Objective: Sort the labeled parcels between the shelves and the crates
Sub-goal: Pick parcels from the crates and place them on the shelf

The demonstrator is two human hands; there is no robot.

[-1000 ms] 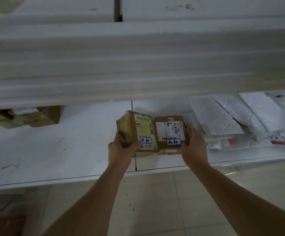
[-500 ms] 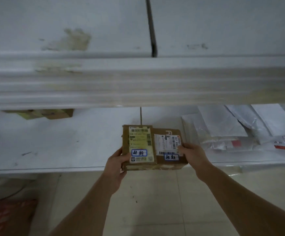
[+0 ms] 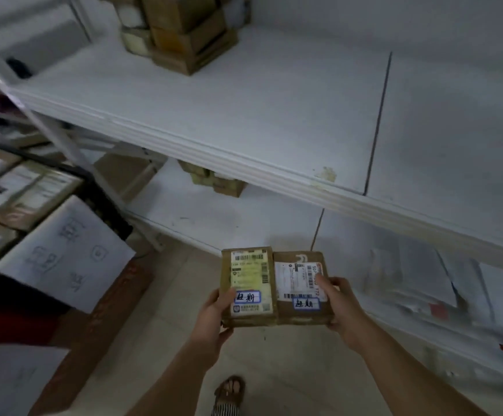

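Since lifted off the lower shelf (image 3: 229, 217), both parcels (image 3: 274, 288) now hang over floor

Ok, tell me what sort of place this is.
Most likely a parcel depot or courier pickup storeroom. White metal shelves hold stacked cardboard boxes and poly mailer bags, more labeled parcels fill crates on the floor, and both hands carry two small boxes bearing barcode shipping labels.

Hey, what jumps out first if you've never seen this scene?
Two small cardboard parcels held side by side at bottom centre, the left hand gripping one, the right hand the other, each bearing a blue-edged handwritten sticker. Behind them, white shelves run diagonally.
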